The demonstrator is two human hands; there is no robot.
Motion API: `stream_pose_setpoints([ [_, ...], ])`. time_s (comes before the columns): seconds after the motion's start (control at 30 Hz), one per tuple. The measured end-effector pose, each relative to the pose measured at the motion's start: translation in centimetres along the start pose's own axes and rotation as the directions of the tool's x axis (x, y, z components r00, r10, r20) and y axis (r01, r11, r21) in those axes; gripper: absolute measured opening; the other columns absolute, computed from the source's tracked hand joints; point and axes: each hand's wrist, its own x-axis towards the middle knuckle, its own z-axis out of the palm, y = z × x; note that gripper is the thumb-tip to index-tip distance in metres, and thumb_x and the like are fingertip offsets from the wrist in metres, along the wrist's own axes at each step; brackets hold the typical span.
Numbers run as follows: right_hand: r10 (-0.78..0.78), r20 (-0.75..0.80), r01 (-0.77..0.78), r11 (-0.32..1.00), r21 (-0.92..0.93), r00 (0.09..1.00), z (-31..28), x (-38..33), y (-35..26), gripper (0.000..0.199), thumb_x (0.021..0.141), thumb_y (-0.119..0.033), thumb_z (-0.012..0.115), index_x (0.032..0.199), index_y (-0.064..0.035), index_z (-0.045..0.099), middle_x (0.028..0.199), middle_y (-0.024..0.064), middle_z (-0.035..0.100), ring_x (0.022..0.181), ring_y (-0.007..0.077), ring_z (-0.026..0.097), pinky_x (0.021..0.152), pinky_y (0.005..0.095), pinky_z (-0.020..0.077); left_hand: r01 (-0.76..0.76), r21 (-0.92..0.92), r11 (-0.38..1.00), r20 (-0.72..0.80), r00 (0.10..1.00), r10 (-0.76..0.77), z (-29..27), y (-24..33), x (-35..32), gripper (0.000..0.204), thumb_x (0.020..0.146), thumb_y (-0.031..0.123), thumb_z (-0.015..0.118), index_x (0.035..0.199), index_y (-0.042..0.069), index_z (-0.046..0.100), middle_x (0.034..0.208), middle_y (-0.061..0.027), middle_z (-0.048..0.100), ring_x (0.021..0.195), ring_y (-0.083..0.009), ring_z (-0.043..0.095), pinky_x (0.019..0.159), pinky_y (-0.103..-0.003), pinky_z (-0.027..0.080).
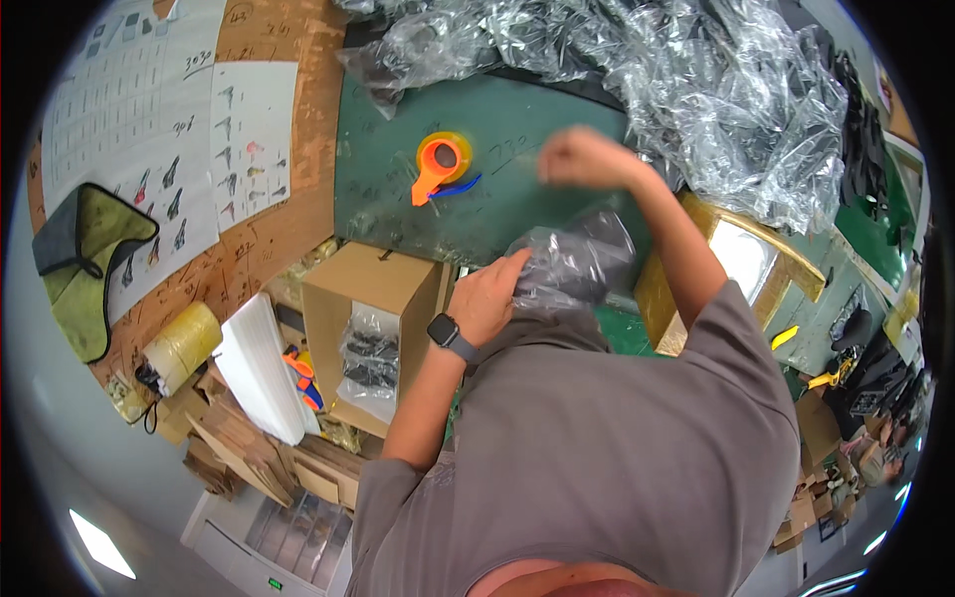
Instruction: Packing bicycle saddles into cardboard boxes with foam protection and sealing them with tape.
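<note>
Grey-brown cloth, the shirt (627, 428), is closest, on the person's side of the orange tape dispenser (428, 184). Just past the shirt, to the right of the dispenser and nearer the body than it, is a dark bundle in clear film (569, 267). The left hand (487, 298) is the nearer one: its fingers touch the bundle's left end, so the bundle lies directly to that hand's right. The long axis seems to slant from there away from the body and rightward, though loose film and blur soften the outline. Whether the left hand grips the bundle or only steadies it, I cannot tell, as its underside is hidden.

Left of the dispenser and nearer the body stands an open cardboard box (323, 318) with clear bags of dark items (370, 353) inside. Well to the dispenser's right, also nearer the body, a box covered in yellowish tape (686, 234) shows a bright white surface within.

The right hand (585, 159), to the right of the dispenser and about level with it, is apart from the bundle. It looks curled narrow, but blur hides whether it holds anything. Farthest, beyond the dispenser and rightward, crumpled clear plastic (726, 119) covers dark things.
</note>
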Motion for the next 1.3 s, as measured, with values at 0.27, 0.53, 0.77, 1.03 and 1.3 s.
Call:
stream_pose_setpoints([
  [0.27, -0.399, -0.579, -0.430, 0.404, -0.807, 0.711, -4.9, 13.9, 4.9, 0.018, 0.099, -0.022, 0.065, 0.114, -0.0121, 0.067, 0.116, 0.0133, 0.065, 0.115, 0.0336, 0.063, 0.103, 0.0503, 0.0475, 0.271, -0.735, 0.622, -0.096, 0.866, -0.491, 6.3, -2.6, -8.8, 0.072, 0.107, 0.018, 0.074, 0.167, 0.000, 0.039, 0.145, -0.0221, 0.069, 0.129, -0.0328, 0.071, 0.113, -0.041, 0.052],
  [0.53, -0.015, -0.318, -0.295, 0.335, -0.895, 0.948, 6.7, 10.9, -0.1, 0.024, 0.100, -0.014, 0.068, 0.123, -0.0119, 0.060, 0.121, 0.0140, 0.070, 0.111, 0.0381, 0.072, 0.094, 0.0545, 0.0601, -0.078, -0.993, 0.089, -0.116, 0.499, -0.859, 6.5, -0.5, -16.8, 0.044, 0.113, 0.018, 0.070, 0.152, 0.004, 0.055, 0.109, 0.0008, 0.071, 0.089, -0.0037, 0.063, 0.069, -0.021, 0.051],
  [0.77, -0.130, 0.130, 0.143, 0.102, -0.984, 0.983, 15.3, 2.0, 1.4, 0.089, 0.090, -0.022, 0.086, 0.168, -0.0165, 0.043, 0.146, 0.0207, 0.059, 0.133, 0.0421, 0.064, 0.119, 0.0649, 0.0459, -0.469, -0.823, -0.319, 0.040, 0.513, -0.858, 6.2, -1.5, -25.9, 0.032, 0.112, 0.017, 0.065, 0.139, 0.000, 0.064, 0.114, -0.0084, 0.075, 0.093, -0.0188, 0.072, 0.075, -0.030, 0.059],
  [1.03, 0.379, -0.102, -0.375, 0.770, -0.516, 0.920, 25.0, -6.9, 6.6, 0.091, 0.110, -0.028, 0.066, 0.178, -0.0014, 0.011, 0.117, 0.0296, 0.077, 0.094, 0.0422, 0.078, 0.086, 0.0553, 0.0628, -0.616, -0.549, -0.565, -0.233, 0.762, -0.604, 8.3, -6.5, -33.5, 0.050, 0.110, 0.016, 0.062, 0.154, -0.006, 0.055, 0.140, -0.0186, 0.073, 0.120, -0.0289, 0.073, 0.099, -0.045, 0.060],
  [1.3, -0.260, -0.250, 0.162, 0.922, -0.353, 0.933, 40.5, -0.6, -30.3, 0.058, 0.111, -0.017, 0.066, 0.164, 0.0010, 0.053, 0.109, 0.0163, 0.076, 0.089, 0.0285, 0.073, 0.082, 0.0381, 0.0584, -0.614, -0.773, -0.158, -0.358, 0.628, -0.691, 7.7, -10.9, -40.0, 0.043, 0.112, -0.002, 0.060, 0.154, 0.002, 0.054, 0.143, -0.0116, 0.072, 0.123, -0.0218, 0.073, 0.104, -0.042, 0.063],
])
